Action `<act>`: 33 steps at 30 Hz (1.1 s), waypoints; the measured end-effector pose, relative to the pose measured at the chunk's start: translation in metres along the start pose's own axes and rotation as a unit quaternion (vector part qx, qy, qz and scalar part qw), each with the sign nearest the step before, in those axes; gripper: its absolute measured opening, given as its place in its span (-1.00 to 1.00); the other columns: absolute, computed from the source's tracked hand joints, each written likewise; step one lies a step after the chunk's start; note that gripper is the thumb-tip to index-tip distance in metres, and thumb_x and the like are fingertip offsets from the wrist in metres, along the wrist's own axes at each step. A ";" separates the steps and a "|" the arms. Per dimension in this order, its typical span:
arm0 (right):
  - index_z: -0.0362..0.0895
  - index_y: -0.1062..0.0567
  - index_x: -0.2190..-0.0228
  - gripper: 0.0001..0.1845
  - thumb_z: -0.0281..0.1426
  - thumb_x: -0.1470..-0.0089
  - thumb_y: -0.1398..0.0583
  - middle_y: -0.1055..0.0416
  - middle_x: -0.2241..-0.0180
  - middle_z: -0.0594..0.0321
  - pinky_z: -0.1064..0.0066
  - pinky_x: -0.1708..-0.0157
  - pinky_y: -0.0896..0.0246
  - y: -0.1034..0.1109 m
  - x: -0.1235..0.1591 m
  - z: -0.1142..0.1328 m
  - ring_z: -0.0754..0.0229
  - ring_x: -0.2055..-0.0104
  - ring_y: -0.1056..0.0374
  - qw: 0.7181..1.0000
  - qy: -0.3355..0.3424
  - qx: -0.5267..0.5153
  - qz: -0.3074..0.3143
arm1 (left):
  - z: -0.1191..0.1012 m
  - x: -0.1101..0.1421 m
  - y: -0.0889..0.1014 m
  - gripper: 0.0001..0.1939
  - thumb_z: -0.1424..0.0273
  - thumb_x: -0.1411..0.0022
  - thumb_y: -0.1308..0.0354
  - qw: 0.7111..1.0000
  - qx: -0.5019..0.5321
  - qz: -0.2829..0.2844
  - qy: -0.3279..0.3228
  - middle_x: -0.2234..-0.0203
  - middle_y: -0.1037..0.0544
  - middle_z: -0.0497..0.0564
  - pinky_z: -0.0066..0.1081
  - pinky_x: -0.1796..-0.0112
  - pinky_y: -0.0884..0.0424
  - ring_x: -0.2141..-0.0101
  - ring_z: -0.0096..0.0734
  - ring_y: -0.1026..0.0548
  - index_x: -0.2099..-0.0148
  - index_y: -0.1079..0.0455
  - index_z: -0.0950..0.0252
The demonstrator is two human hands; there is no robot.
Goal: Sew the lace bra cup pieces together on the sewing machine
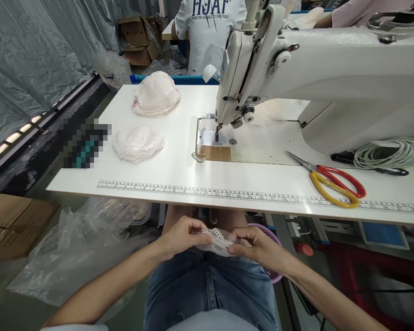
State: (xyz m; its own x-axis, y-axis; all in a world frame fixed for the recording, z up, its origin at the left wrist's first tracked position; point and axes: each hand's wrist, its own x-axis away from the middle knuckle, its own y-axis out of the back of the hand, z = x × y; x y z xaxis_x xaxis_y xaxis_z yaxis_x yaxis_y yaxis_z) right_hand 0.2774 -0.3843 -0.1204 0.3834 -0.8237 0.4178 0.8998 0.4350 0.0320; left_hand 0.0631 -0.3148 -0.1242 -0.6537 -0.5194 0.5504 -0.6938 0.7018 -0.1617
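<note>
Left hand [183, 236] and right hand [257, 246] each pinch the white lace [218, 240]; between them it lies bunched, openwork visible.

Bright, even light fills the table [174, 138], glinting off its near edge toward four o'clock; sheen streaks the curtain [55, 50] at ten. The floor [10, 312] lies dim at eight. A pixel mosaic [87, 145] blots nine; wide-angle stretch distorts the edges.
</note>
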 end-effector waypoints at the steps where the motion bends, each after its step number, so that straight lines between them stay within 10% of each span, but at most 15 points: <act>1: -0.19 -0.48 0.48 -0.62 -0.09 0.02 -0.24 -0.22 0.56 0.35 0.50 0.53 0.07 0.002 0.001 -0.001 0.34 0.51 -0.05 1.000 0.002 0.007 -0.004 | 0.000 0.001 0.001 -0.65 0.19 0.09 -0.34 1.000 0.018 0.003 0.010 0.56 -0.44 -0.05 -0.51 0.39 -0.23 0.48 -0.50 -0.34 0.40 -0.45 0.40; 12: -0.17 -0.51 0.44 -0.68 -0.14 -0.03 -0.21 -0.23 0.56 0.33 0.48 0.51 0.03 0.011 0.016 -0.014 0.34 0.53 -0.04 1.000 -0.013 0.004 0.008 | -0.001 0.001 0.002 -0.66 0.25 0.14 -0.37 0.993 0.114 0.011 0.016 0.61 -0.41 -0.08 -0.54 0.43 -0.21 0.53 -0.56 -0.32 0.53 -0.31 0.38; 22: -0.14 -0.44 0.40 -0.68 -0.12 -0.03 -0.21 -0.22 0.54 0.36 0.50 0.52 0.08 -0.010 -0.006 -0.005 0.32 0.49 -0.06 0.996 0.035 0.077 0.006 | 0.001 -0.003 -0.009 -0.80 0.30 -0.10 -0.18 0.972 -0.212 0.031 -0.091 0.46 -0.50 -0.01 -0.52 0.37 -0.24 0.41 -0.44 -0.39 0.38 -0.50 0.35; 33: -0.17 -0.38 0.52 -0.65 -0.12 -0.06 -0.16 -0.17 0.59 0.37 0.52 0.56 0.08 -0.011 -0.007 -0.003 0.34 0.53 -0.04 0.995 0.020 0.085 -0.053 | 0.002 0.000 -0.010 -0.75 0.25 -0.06 -0.24 0.971 -0.218 -0.003 -0.102 0.38 -0.53 -0.01 -0.52 0.35 -0.25 0.36 -0.38 -0.44 0.25 -0.49 0.32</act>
State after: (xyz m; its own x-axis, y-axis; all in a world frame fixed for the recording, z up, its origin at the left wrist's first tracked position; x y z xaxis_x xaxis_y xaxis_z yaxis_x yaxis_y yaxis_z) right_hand 0.2655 -0.3847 -0.1261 0.2992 -0.8805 0.3676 0.8885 0.3976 0.2291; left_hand 0.0696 -0.3229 -0.1246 -0.7272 -0.5784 0.3697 -0.5324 0.8152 0.2283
